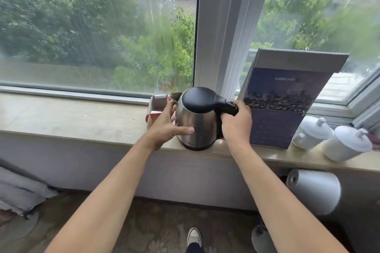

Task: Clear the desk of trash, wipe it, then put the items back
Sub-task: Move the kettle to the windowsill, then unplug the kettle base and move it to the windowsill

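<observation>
One kettle [195, 121], one book [285, 98], two white lidded cups [312, 132] [347, 144], one open box [157, 107].

The kettle [196, 121] hides most of the small red and white box [157, 109] at its 9 o'clock, and the left hand [168, 127] covers more of it. The print on the kettle's base is too small to read. The book [283, 100] title is blurred. At 3 o'clock, the picture's edge cuts off something dark [375, 140] beside the lidded cups [347, 144].
</observation>
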Tool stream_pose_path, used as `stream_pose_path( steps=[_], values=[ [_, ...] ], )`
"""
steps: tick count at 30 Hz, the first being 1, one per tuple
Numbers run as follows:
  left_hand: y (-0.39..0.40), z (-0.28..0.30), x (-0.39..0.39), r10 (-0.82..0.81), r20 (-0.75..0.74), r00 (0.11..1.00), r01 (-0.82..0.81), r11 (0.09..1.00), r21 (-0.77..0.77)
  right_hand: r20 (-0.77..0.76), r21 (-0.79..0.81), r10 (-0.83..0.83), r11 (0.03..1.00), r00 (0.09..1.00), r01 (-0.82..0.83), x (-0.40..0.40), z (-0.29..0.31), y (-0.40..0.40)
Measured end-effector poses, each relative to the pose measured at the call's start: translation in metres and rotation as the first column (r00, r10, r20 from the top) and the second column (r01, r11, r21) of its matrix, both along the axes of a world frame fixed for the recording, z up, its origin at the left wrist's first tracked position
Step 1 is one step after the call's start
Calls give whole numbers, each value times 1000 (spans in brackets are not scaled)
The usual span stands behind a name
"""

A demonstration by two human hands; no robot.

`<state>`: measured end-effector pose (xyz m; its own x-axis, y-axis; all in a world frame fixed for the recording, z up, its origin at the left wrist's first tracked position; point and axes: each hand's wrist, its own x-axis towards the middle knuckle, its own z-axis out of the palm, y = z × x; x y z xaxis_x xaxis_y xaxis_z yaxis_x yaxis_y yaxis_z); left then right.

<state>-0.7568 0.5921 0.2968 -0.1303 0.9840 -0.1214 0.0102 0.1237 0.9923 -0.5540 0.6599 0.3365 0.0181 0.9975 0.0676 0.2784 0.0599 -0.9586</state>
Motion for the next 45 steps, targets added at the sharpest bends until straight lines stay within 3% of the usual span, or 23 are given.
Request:
stream_pose_path(
  steps=[9,13,16,19,21,23,28,34,40,45],
  values=[
    [9,1,-4,-20,23,1000,21,999,-35,230,183,62,978,971,-106,-5,-18,-7],
    [-2,8,4,49,-143,988,-62,995,-83,309,233,130,950,942,-207,10,-22,-24],
    [-22,17,19,209,-414,886,-232,973,-6,369,332,101,914,924,-233,28,-24,-40],
    [-51,28,53,411,-622,667,-321,911,259,485,380,43,889,874,-255,55,-30,-53],
    [-69,34,86,471,-686,555,-244,880,407,561,351,19,900,828,-259,77,-31,-66],
    [-81,31,122,399,-741,540,-84,902,424,625,321,-8,914,781,-248,101,-31,-83],
    [-86,-8,212,145,-862,486,197,943,270,707,285,-125,951,696,-118,180,-35,-124],
    [-78,-21,330,-23,-895,445,401,899,176,745,231,-290,957,601,175,295,-47,-153],
    [-68,-36,472,-174,-873,455,586,797,146,734,215,-441,872,516,439,425,-63,-179],
    [-69,-46,616,-265,-899,349,766,633,111,723,153,-557,705,408,692,554,-86,-225]
  ],
)
